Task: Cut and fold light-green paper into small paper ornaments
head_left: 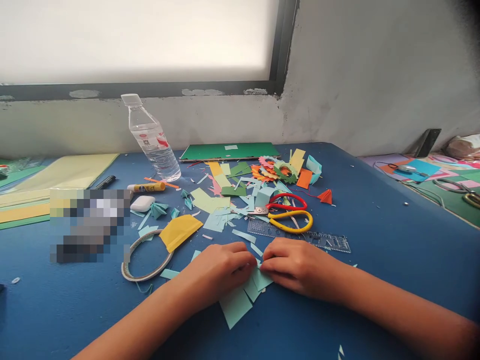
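Low in the middle of the head view, my left hand (225, 265) and my right hand (296, 265) meet over a small piece of light teal paper (261, 278). The fingertips of both hands are closed on it, one hand at each side, and partly hide it. Loose teal paper pieces (235, 306) lie on the table under and in front of my left hand. Just beyond my right hand are scissors (290, 212) with one red and one yellow handle, lying across a clear plastic stencil ruler (330, 241). A tape roll (146, 276) with yellow paper (182, 232) over its edge lies left of my left hand.
Paper scraps and paper rings (287, 172) cover the table's middle. A water bottle (153, 142) stands at the back left, near a glue stick (146, 187), a white case (142, 203) and a blurred dark object (93, 225). A green board (228, 151) lies by the wall.
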Motion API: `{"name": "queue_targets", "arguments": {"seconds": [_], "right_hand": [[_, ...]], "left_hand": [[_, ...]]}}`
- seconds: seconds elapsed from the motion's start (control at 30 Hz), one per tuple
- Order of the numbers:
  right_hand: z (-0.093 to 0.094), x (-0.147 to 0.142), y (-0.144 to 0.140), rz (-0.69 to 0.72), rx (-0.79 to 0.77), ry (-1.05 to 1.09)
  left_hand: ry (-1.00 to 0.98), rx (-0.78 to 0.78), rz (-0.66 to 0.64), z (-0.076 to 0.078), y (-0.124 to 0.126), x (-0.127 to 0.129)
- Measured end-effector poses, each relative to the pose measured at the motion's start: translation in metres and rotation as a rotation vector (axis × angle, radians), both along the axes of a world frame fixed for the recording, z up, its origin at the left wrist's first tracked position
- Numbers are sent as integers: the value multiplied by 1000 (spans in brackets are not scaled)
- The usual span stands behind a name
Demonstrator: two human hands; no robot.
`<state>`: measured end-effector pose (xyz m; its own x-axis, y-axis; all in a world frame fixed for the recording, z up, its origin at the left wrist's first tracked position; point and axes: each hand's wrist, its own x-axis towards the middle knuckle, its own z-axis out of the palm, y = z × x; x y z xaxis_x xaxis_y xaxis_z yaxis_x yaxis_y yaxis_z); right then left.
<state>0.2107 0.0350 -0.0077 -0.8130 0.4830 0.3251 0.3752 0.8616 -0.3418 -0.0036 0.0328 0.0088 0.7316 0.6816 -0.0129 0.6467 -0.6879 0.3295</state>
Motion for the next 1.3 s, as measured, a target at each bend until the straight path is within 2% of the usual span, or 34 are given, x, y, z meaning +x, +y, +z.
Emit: {"name": "queue_targets", "arguments": {"seconds": [0.6,0.77,1.03,1.3], "right_hand": [[1,2,-2,7,148,-206],[3,4,-4,-4,108,-207],[8,3,-2,61,205,-290],[9,2,-4,65,235,-298]], "left_hand": [[283,223,-291,10,-1,-7],[268,218,-250,4,-2,-10],[246,207,-237,6,-3,-9],[187,203,-210,-1,-3,-12]]}}
